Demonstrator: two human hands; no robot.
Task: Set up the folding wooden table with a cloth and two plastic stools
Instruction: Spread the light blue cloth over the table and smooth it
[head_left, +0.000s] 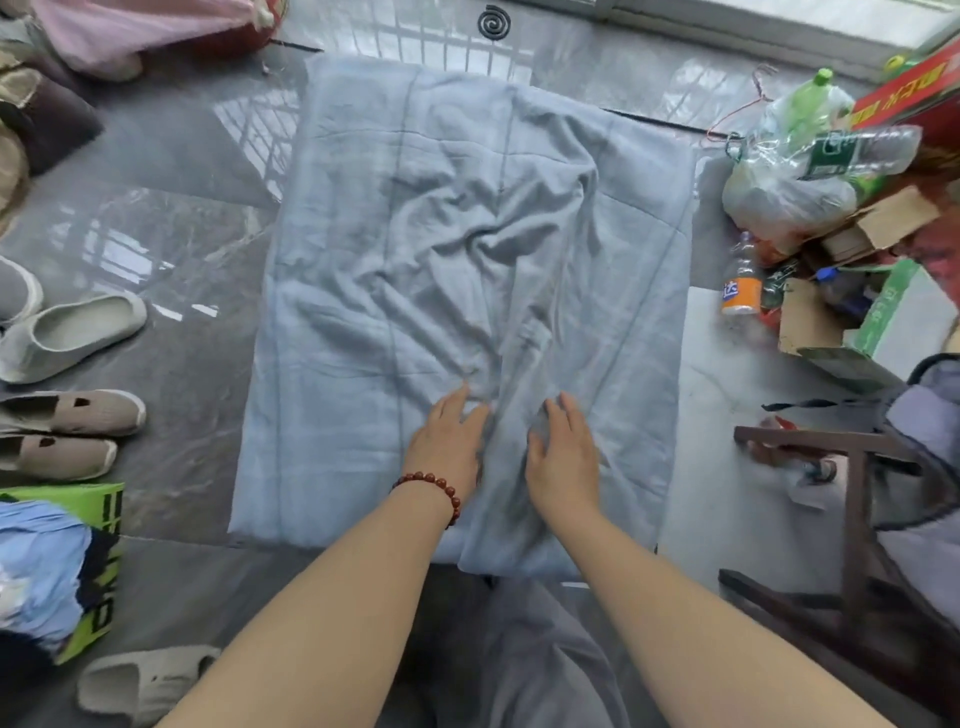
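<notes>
Cloth-smoothing step: left hand (448, 441) and right hand (563, 457) laid open side by side on the wrinkled blue cloth (415, 234); next, presumably, outward strokes across central creases.

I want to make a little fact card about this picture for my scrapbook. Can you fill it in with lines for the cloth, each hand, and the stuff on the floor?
cloth: pale blue cloth, spread out, wrinkled in the middle
under the cloth: hidden
left hand: left hand flat on the cloth near its near edge, red bead bracelet on the wrist
right hand: right hand flat on the cloth, beside the left
floor, left side: shoes
floor, right side: orange-label bottle, dark wooden frame
floor, far side: mosquito coil
</notes>
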